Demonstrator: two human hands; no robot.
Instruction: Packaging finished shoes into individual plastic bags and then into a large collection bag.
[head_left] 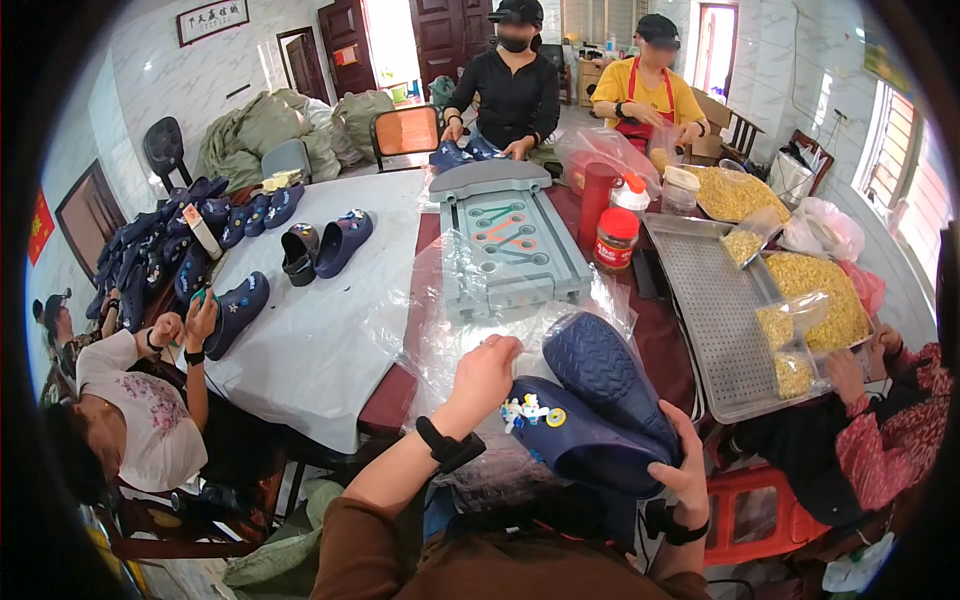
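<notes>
My right hand [684, 458] is closed around the heel ends of a pair of navy clogs, held together at the table's near edge. One navy clog [595, 435] lies lower, with colourful cartoon charms [532, 411] on its toe. The other clog [600, 365] shows its ridged sole. Just left of the toes, the fingers of my left hand [487, 372] are pinched on a thin clear plastic bag [440, 345]. The bag spreads crumpled over the table ahead, up to a grey plastic case [520, 240] with coloured markings on its top.
On the left, a white-covered table [330, 300] bears loose clogs [343, 243] and a heap of navy clogs [150, 250]. A red-lidded jar [615, 240] and a perforated metal tray [715, 320] with yellow pieces stand right. Several people work around the tables.
</notes>
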